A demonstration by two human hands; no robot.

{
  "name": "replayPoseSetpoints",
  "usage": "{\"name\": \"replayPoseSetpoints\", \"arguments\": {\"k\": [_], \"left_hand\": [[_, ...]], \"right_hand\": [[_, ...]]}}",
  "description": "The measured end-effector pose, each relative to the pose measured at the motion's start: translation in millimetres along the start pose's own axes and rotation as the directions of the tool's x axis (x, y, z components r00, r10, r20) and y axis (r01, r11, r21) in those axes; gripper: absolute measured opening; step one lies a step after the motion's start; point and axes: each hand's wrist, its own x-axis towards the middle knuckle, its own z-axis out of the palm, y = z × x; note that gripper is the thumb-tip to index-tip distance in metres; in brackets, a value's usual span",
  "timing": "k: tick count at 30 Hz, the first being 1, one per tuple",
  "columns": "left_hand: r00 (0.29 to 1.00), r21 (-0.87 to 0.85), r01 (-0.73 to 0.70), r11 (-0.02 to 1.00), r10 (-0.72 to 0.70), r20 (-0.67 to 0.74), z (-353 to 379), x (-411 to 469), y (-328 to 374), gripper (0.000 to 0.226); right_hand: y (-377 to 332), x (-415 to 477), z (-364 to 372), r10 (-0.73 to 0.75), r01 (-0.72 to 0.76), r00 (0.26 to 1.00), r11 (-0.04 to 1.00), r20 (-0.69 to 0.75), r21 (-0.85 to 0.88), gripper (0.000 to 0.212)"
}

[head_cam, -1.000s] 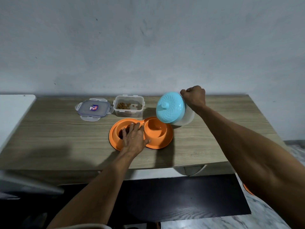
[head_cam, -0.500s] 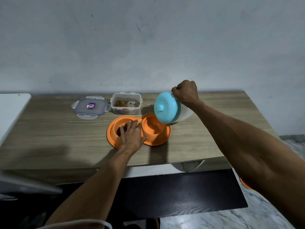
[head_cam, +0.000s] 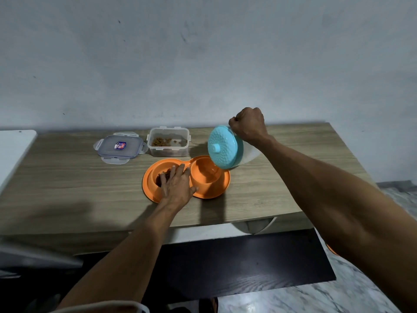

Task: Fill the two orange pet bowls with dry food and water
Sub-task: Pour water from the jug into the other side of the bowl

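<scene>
An orange double pet bowl (head_cam: pixel 209 193) lies on the wooden table. Its left bowl holds dark dry food (head_cam: pixel 163 177), partly under my left hand (head_cam: pixel 177 187), which rests flat on the bowl's middle with fingers spread. My right hand (head_cam: pixel 248 126) grips a white jug with a turquoise lid (head_cam: pixel 222 146), tipped steeply over the right bowl (head_cam: pixel 204 173). A thin stream of water falls from the lid's lower edge into that bowl.
A clear plastic container (head_cam: pixel 168 142) with a little dry food stands behind the bowls, its lid (head_cam: pixel 119 147) lying to its left. A white surface (head_cam: pixel 13 150) borders the table's (head_cam: pixel 67 184) left end. A dark board (head_cam: pixel 237 265) lies below the table's front edge.
My right hand has tipped the jug further and brought it lower and closer to the right bowl. My left hand has stayed on the bowl.
</scene>
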Motion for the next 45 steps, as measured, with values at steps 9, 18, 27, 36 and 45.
{"name": "replayPoseSetpoints", "arguments": {"k": [9,18,27,36,45], "left_hand": [[1.0,-0.001,0.01,1.0,-0.01,0.004,-0.8,-0.8,1.3,0.075],[1.0,0.001,0.008,1.0,-0.008,0.003,-1.5,-2.3,-0.3,0.077],[1.0,0.003,0.015,1.0,-0.015,0.013,-3.1,1.0,3.6,0.078],[1.0,-0.007,0.002,1.0,-0.002,-0.001,0.3,-1.5,-0.2,0.076],[1.0,-0.002,0.008,1.0,-0.008,0.006,-0.5,0.5,0.4,0.077]], "right_hand": [[-3.2,-3.4,-2.6,-0.02,0.02,1.0,1.0,0.013,-0.018,0.034],[-5.1,-3.0,-2.0,-0.028,0.029,0.999,0.999,0.025,-0.041,0.036],[-5.6,1.5,-5.4,-0.028,0.029,0.999,0.999,0.026,-0.044,0.033],[-7.0,0.5,-3.3,-0.044,0.045,0.999,0.998,0.022,-0.054,0.034],[-9.3,3.2,-3.7,-0.043,0.044,0.999,0.998,0.024,-0.049,0.032]]}}
